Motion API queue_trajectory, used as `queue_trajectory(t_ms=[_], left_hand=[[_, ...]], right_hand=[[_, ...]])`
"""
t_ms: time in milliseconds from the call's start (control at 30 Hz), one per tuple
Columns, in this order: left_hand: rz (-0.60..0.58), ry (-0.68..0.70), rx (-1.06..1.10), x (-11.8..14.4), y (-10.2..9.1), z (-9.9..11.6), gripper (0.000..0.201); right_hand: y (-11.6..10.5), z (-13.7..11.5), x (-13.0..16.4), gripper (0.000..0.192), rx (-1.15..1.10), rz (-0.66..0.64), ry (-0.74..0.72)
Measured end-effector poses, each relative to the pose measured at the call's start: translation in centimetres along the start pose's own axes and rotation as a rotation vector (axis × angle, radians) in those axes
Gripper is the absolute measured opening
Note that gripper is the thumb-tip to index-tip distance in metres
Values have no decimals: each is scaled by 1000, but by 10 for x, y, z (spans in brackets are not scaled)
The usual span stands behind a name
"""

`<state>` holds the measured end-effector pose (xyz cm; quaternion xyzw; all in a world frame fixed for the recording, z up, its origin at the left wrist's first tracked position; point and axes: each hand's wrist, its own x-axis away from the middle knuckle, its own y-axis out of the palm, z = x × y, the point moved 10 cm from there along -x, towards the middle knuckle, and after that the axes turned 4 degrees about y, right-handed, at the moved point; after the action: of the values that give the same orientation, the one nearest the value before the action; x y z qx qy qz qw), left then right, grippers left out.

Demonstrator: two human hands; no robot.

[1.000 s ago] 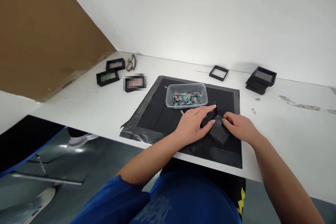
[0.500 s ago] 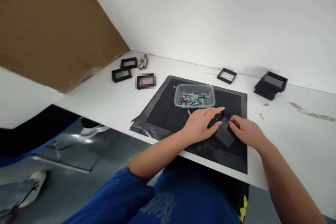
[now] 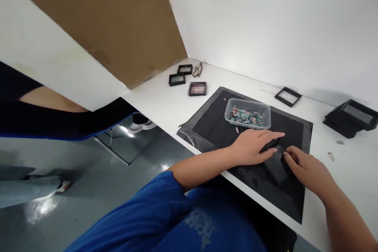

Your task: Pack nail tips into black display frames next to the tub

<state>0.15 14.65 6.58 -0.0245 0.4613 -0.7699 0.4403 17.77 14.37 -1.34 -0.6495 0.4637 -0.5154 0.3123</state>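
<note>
A flat black display frame [image 3: 277,167] with a dark, glossy face lies on the black mat between my hands. My left hand [image 3: 255,147] reaches over its far left side, index finger stretched out and thumb apart at the frame's edge. Under those fingers is another dark piece, mostly hidden. My right hand [image 3: 305,167] has curled fingers, with thumb and forefinger pinching the frame's right edge. Just beyond my left hand stands a clear plastic tub [image 3: 267,116] of shiny green and pink wrapped pieces [image 3: 246,117].
The black mat [image 3: 212,120] is taped on the white table [image 3: 165,102]. Several framed pieces [image 3: 177,80] and a brownish looped object [image 3: 197,69] lie at the far left. An open frame [image 3: 288,97] and stacked black frames [image 3: 348,120] stand right. A person's arm [image 3: 53,99] shows left.
The camera view has swung left, so the table and things on it appear further right. Both hands keep nearly the same place at the black frame.
</note>
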Motion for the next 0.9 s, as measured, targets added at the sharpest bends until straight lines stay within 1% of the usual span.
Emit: queue_trajectory(t_ms=[300,433,533,767,867,900], left_hand=[[-2,-7,-12,-1,-2,0,49],[-33,-48,-54,-1,0,-4,52],[-50,-49,-71,-1,1,-5,51],[-21,6,-89,-2,2,-3,48],[-42,47,-155,-2,3,1,48],[-55,75,-193,-1,4,3,47]], right_hand=[[-1,-1,0,41,-8,31,-31],[-2,-1,0,41,-17,54,-49],[0,3,0,43,-17,55,-46],[4,11,-4,46,-27,32,-10],[7,15,-7,48,-49,5,-23],[7,17,-9,48,-42,16,-40]])
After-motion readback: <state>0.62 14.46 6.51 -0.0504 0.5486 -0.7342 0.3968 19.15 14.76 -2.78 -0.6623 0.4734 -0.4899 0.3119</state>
